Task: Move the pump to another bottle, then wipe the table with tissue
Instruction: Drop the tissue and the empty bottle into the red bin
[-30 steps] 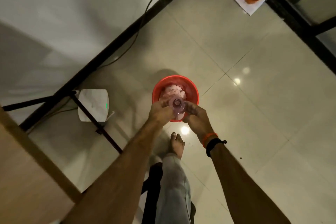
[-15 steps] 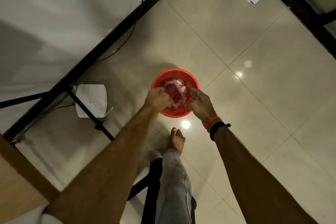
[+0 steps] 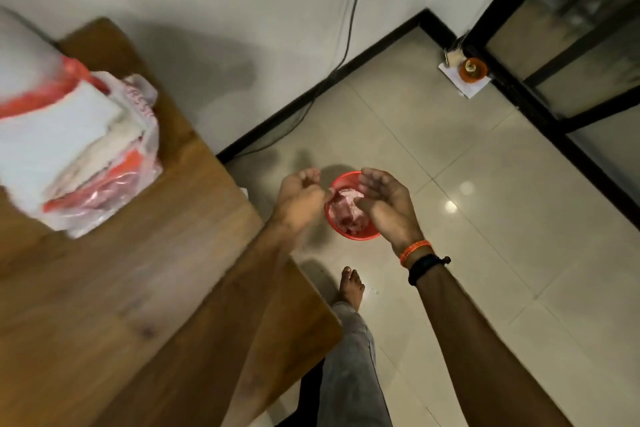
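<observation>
A: Recorded at far left?

B: A tissue pack (image 3: 79,149) in a torn red-and-clear wrapper, set on the wooden table (image 3: 121,288) and blurred. No pump and no bottle found anywhere in view.

A: And toward the middle?

B: The left hand (image 3: 301,198), held over the floor (image 3: 519,253) just beyond the table's edge, back turned to the camera, fingers curled inward. Whether its grip was closed on anything could not be told, though the thumb appeared to touch the crumpled tissue (image 3: 346,211).

A: Located where?

B: Inside the red bin (image 3: 349,234) on the floor, between the two hands, stained pink and heaped close to the rim.

A: Right of the bin?

B: The right hand (image 3: 388,208), palm up, fingers apart, grip empty, hovering above the bin's right edge. Below it, a bare foot (image 3: 351,288) planted near the bin.

A: Judged at risk from here?

B: Possibly a strand of damp tissue clinging to the left thumb and dragged back out, dropped on the floor. Possibly the light bin nudged over by a hand or the foot, given the heaped load. Possibly stained fingers smearing the clean pack or the table on the reach back.
</observation>
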### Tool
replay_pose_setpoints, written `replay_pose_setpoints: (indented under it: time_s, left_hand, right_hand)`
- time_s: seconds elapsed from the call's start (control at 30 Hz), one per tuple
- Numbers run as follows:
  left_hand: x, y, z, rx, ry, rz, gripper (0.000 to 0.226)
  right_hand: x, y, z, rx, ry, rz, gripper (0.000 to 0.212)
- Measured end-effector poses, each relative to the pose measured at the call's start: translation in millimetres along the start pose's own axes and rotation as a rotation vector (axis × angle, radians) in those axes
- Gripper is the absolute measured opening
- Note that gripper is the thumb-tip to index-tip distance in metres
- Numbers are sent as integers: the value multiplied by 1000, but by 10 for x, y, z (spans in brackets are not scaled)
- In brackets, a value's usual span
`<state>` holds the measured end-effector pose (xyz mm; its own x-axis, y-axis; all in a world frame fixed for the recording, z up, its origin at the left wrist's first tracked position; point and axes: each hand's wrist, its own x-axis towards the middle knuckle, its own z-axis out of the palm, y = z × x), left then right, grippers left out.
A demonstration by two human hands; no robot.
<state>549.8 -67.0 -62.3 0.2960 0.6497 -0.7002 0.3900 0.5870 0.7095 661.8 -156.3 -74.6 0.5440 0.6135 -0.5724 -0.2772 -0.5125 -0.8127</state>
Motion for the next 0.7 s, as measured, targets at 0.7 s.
replay_pose_setpoints:
  time_s: [0.7]
  left_hand:
    - [-2198,-554,-3617,-316,601,112,51]
  right_hand:
    - [-2094,-608,3323,-418,-631,-246,40]
